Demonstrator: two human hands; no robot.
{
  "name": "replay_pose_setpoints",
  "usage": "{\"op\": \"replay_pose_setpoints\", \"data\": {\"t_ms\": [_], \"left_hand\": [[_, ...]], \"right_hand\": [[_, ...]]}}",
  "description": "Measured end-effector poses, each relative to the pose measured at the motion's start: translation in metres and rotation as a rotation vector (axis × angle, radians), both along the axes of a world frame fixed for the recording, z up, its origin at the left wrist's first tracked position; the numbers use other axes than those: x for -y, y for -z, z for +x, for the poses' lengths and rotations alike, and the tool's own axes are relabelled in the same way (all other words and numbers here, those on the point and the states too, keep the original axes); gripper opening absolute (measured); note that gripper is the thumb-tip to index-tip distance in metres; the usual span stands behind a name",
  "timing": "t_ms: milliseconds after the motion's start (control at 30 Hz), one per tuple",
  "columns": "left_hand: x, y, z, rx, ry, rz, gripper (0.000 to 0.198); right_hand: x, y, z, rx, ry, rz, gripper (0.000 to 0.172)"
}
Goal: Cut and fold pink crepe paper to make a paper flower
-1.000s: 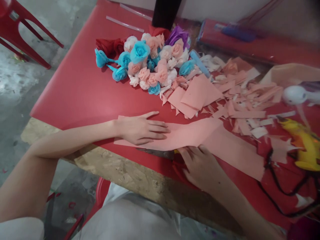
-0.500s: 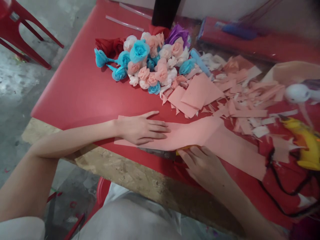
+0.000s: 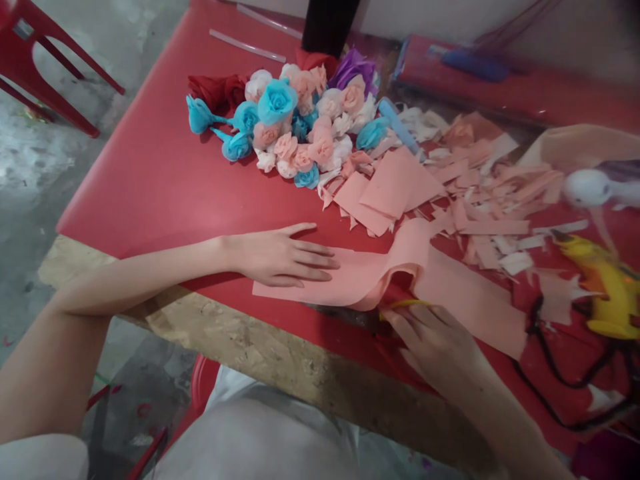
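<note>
My left hand lies flat with fingers spread on the left end of a long peach paper strip. In the middle the strip bulges up into an arch, and its right part lies on the table. Under the arch, by the near edge of the strip, my right hand is closed round scissors. A yellow handle edge shows at the fingers; the blades point left, dim and partly beneath the paper.
Blue, peach and white paper roses lie in a heap at the back. Peach squares and many paper scraps spread to the right. A yellow glue gun with a black cord lies far right. A red stool stands left.
My right hand has moved right with the scissors, and the paper has bunched into a higher arch. The strip's left end has slid right under my left hand, which stays nearly in place.
</note>
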State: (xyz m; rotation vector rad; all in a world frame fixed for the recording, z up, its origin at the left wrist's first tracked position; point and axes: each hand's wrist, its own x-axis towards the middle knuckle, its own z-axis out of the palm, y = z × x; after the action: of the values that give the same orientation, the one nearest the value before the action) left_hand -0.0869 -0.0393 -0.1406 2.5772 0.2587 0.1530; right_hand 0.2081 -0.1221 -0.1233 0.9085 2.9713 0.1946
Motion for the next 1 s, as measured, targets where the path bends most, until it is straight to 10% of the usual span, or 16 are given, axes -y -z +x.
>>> {"op": "replay_pose_setpoints", "data": {"t_ms": [1000], "left_hand": [[0.002,0.006,0.001,-0.004,0.0,0.011,0.036]], "right_hand": [[-0.003,-0.004,-0.017,0.045,0.091,-0.049,0.044]]}}
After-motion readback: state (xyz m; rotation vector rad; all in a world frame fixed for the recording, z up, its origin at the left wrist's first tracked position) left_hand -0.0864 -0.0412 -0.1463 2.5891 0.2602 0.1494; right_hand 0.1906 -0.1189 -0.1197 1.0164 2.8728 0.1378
